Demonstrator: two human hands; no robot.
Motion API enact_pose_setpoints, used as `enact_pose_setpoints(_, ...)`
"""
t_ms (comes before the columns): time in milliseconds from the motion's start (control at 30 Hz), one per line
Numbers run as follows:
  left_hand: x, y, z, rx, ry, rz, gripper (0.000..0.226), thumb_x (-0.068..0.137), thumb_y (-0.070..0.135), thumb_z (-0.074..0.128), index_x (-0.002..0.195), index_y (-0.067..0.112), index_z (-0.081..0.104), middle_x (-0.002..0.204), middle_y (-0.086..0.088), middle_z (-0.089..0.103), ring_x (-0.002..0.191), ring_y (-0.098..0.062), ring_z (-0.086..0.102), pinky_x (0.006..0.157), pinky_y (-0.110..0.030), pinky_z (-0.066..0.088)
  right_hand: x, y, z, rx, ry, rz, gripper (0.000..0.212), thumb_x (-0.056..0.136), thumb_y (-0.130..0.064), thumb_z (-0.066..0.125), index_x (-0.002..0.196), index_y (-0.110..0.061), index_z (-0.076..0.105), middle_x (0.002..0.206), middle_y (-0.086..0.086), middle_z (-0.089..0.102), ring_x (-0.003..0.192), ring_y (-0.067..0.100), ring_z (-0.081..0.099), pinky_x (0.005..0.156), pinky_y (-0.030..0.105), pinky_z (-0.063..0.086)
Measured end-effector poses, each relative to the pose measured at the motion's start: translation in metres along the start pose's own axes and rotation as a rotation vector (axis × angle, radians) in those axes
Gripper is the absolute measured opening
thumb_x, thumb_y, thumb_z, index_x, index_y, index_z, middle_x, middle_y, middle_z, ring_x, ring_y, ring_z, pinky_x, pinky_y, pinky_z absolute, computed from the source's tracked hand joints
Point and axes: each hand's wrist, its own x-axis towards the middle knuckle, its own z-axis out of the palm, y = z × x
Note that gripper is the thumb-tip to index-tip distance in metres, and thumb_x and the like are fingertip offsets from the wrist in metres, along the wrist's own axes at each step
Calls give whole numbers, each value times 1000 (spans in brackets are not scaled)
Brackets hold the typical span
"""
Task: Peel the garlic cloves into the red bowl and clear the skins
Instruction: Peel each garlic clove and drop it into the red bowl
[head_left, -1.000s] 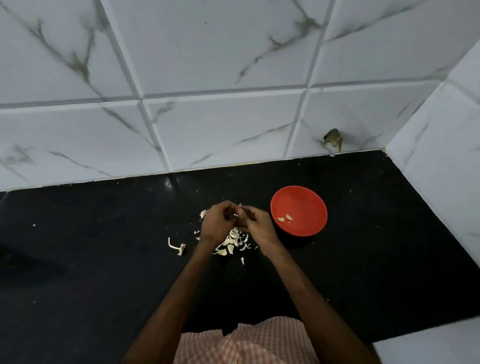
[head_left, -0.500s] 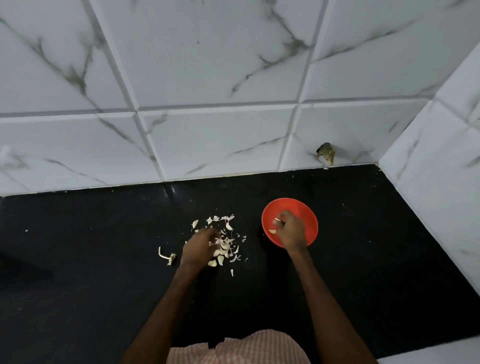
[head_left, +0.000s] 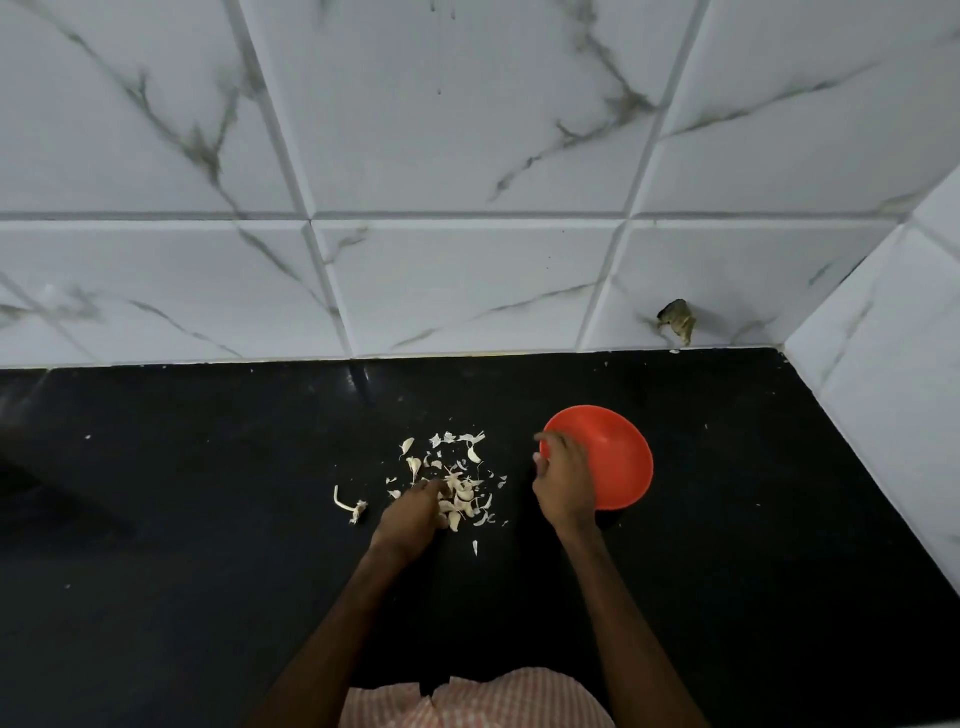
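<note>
Your left hand (head_left: 410, 515) rests fingertips-down in the garlic skins (head_left: 460, 488) at centre frame on the black counter (head_left: 208, 519); whether it pinches anything, I cannot tell. Your right hand (head_left: 563, 483) lies over the left rim of the red bowl (head_left: 621, 457), grip unclear.

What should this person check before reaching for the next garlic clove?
1. Round red bowl upright on the black counter: ok.
2. Right hand empty: cannot tell; it covers the bowl's left rim.
3. Left hand at the pale pile of garlic bits: ok.
4. Unpeeled clove left in that pile: cannot tell.
5. Skins cleared: not ok; they lie scattered on the counter.
6. Dried garlic stem cleared: not ok; it lies apart, left of the pile.
</note>
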Motion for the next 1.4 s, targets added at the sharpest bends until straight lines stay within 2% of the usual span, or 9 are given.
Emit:
enact_pose_setpoints(167,-2,-1,-12,-544,268,-26,16,87,15,77,82,28,69,95,10,70,88,-6,64,79,-30,52,-3,-37,25,215,-111,-46,21,99,-7,58,118,-8,68,115,2,67,108,14,61,93,25,47)
enact_pose_setpoints(333,2,2,-19,-844,289,-89,10,98,6,62,89,10,61,83,-1,72,76,-21,65,63,-28,52,-14,-66,47,438,-242,64,18,103,-17,55,110,-12,71,98,-4,74,90,5,68,83,27,55)
enact_pose_setpoints(567,2,4,-16,-561,242,-73,22,99,12,57,85,27,51,75,10,63,72,-8,60,71,-35,48,-20,-55,57,372,-175,109,18,97,-2,58,105,-9,73,95,-2,73,86,5,67,79,24,53)
enact_pose_setpoints(667,-1,3,-14,-344,244,-124,11,102,27,53,94,31,47,75,18,61,73,-3,60,68,-32,46,-7,-47,53,203,-136,90,27,98,0,55,119,-8,69,115,4,69,105,13,63,92,25,50)
enact_pose_setpoints(833,0,8,-20,-270,266,-120,13,102,40,51,102,26,52,84,15,65,84,-11,65,78,-37,55,15,-46,55,-163,-370,-146,53,99,6,44,148,-15,47,148,4,45,135,18,41,112,27,37)
enact_pose_setpoints(1000,3,8,-24,-237,227,-111,22,99,46,55,110,27,57,97,9,70,93,-13,64,81,-34,50,9,-39,66,-383,-400,-266,51,99,4,46,146,-14,47,148,3,43,134,19,41,109,29,40)
enact_pose_setpoints(1167,7,11,-22,-342,217,-93,11,102,23,56,103,19,66,90,5,72,82,-12,67,79,-36,55,-4,-36,66,91,-167,21,25,96,3,56,115,-8,69,113,3,68,103,11,63,84,16,49)
enact_pose_setpoints(1267,11,13,-24,-514,253,-94,14,98,12,61,90,23,65,79,7,70,72,-7,66,74,-34,54,-9,-39,63,456,-39,245,8,95,-5,65,99,-7,73,85,4,75,79,19,72,71,28,57)
enact_pose_setpoints(1400,14,17,-21,-450,175,-119,15,92,35,71,98,25,62,87,8,72,80,-7,68,80,-35,55,-10,-37,60,586,-11,306,7,94,-12,69,88,-12,72,72,3,74,67,20,71,63,30,56)
